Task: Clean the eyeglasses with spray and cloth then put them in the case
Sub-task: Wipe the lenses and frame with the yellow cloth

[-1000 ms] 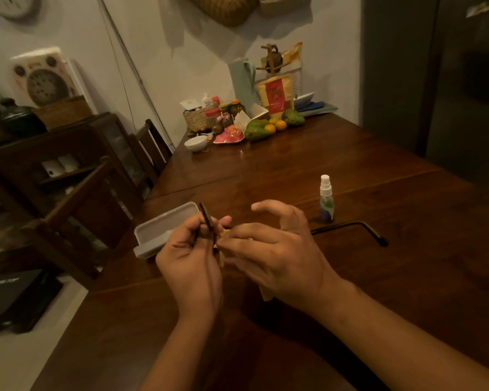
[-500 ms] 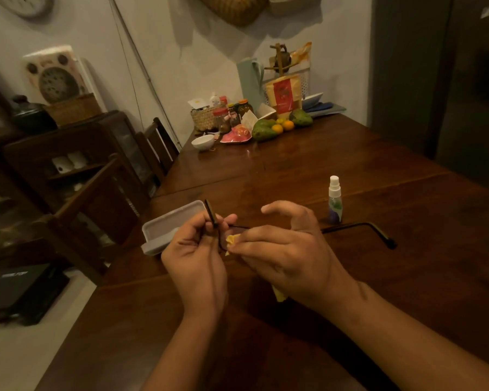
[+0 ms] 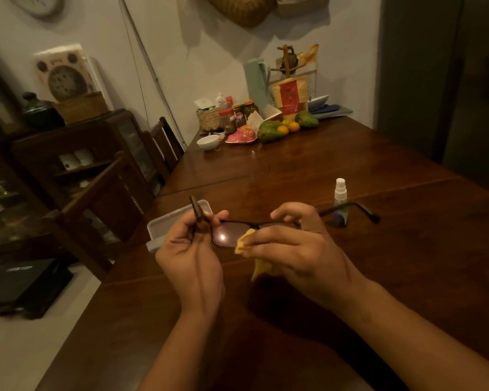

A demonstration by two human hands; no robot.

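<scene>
Dark-framed eyeglasses (image 3: 226, 235) are held above the wooden table (image 3: 294, 165), temples unfolded. My left hand (image 3: 189, 249) pinches the left hinge, with one temple pointing up. My right hand (image 3: 291, 246) presses a yellow cloth (image 3: 244, 241) against the lens near the bridge; the cloth's tail hangs below the palm. The other temple reaches right, past the small white-capped spray bottle (image 3: 340, 203) standing on the table. An open grey case (image 3: 170, 221) lies behind my left hand, partly hidden by it.
Fruit (image 3: 277, 128), jars, a white bowl (image 3: 208, 142), a basket and a jug crowd the table's far end. Wooden chairs (image 3: 96, 193) and a dark cabinet stand along the left edge. A dark door is at the right.
The glasses have turned so a lens now faces me, and my right hand with the cloth has slid right along the frame. My view has shifted slightly.
</scene>
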